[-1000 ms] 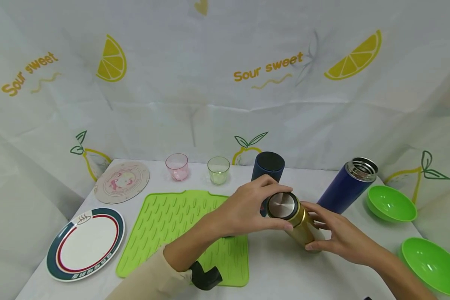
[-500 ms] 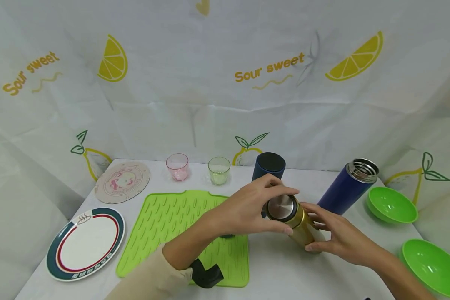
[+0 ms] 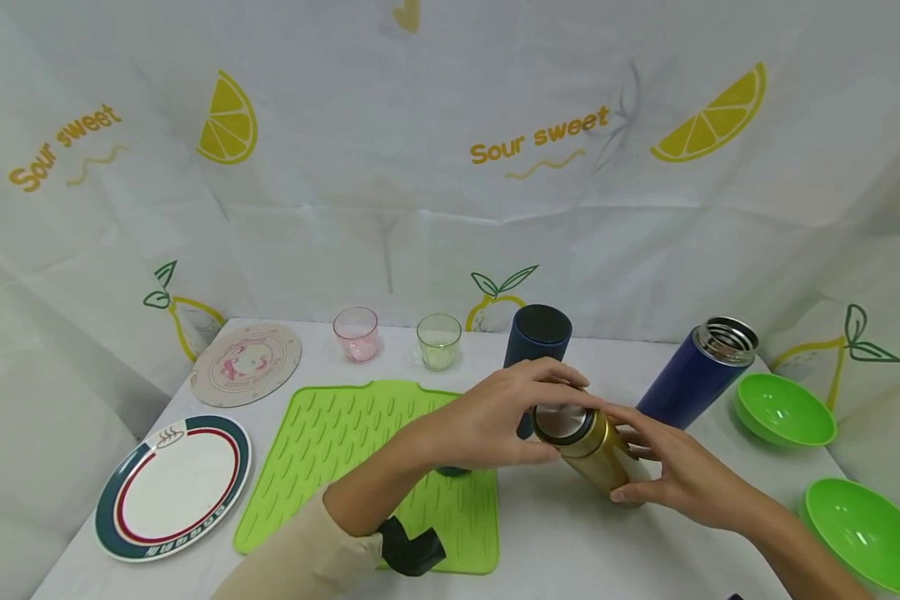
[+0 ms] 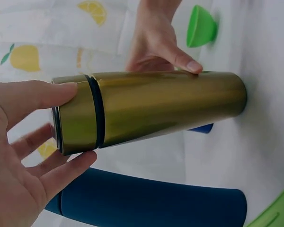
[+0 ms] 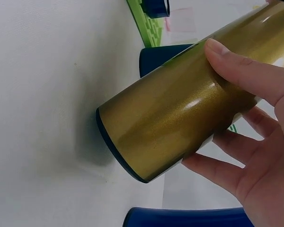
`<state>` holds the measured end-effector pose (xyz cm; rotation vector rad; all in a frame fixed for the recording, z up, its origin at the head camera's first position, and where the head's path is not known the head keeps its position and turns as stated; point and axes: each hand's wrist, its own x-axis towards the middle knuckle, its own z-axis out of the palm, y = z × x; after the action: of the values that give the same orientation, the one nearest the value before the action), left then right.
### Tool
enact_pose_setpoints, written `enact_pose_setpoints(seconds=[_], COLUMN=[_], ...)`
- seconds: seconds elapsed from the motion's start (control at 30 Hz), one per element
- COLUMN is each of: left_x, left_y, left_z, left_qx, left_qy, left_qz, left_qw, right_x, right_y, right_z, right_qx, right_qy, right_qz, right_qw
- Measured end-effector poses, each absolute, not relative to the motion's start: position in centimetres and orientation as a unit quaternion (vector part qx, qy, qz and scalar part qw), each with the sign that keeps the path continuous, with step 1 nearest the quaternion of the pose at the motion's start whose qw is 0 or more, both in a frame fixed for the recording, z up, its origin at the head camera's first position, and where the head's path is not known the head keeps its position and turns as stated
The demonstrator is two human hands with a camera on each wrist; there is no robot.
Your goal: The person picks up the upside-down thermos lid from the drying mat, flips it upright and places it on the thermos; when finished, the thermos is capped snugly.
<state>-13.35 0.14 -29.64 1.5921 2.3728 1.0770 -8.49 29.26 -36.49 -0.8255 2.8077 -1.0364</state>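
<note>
A gold thermos (image 3: pixel 602 465) with a steel-topped lid (image 3: pixel 562 422) stands between the two hands, slightly tilted in the head view. My left hand (image 3: pixel 495 418) reaches over from the left and grips the lid, thumb on one side and fingers on the other. Lower down, my right hand (image 3: pixel 678 468) holds the body, its thumb (image 5: pixel 220 49) lying along the gold surface. In the left wrist view a black ring (image 4: pixel 97 111) shows between lid and body. Right behind the left hand stands a dark blue thermos (image 3: pixel 542 333), partly hidden.
Behind the right hand stands a lidless blue thermos (image 3: pixel 697 371). Two green bowls (image 3: pixel 783 408) sit at the right edge. Left are a green mat (image 3: pixel 330 450) with a dark blue cap (image 5: pixel 156 7), a plate (image 3: pixel 176 487) and a round coaster (image 3: pixel 246 362); two small glasses (image 3: pixel 438 342) stand behind.
My left hand has turned at the lid: its thumb has moved left and its index finger now lies lower across the top. The right hand keeps its hold on the body.
</note>
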Motion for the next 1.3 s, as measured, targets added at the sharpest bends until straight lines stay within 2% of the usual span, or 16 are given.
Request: enact_pose_setpoints(seconds=[0.17,0.33,0.67,0.93,1.17,1.3], left_x=[-13.20,-13.15,-13.76,-13.24,-13.81,-13.53], left_y=[0.26,0.44,-0.01,0.50,-0.01,0.18], left_z=[-29.96,-30.12,-29.57,-30.11,-29.28,-29.40], left_qx=[0.486,0.470,0.526,0.434,0.522,0.490], left_qy=[0.784,0.789,0.768,0.830,0.779,0.807], left_qz=[0.383,0.393,0.360,0.351,0.342,0.328], left_qw=[0.053,0.038,0.061,0.011,0.052,0.031], right_x=[-8.67,-8.75,-9.15,-9.19,-9.20,-9.20], right_y=[29.37,29.39,29.57,29.31,29.35,29.27], right_z=[-36.54,-36.66,-36.59,-36.55,-36.37,-36.45], right_qx=[-0.265,-0.265,-0.260,-0.257,-0.259,-0.256], right_qy=[0.894,0.885,0.880,0.886,0.883,0.887], right_qz=[-0.360,-0.378,-0.390,-0.379,-0.384,-0.377], right_qw=[0.037,0.053,0.080,0.068,0.078,0.070])
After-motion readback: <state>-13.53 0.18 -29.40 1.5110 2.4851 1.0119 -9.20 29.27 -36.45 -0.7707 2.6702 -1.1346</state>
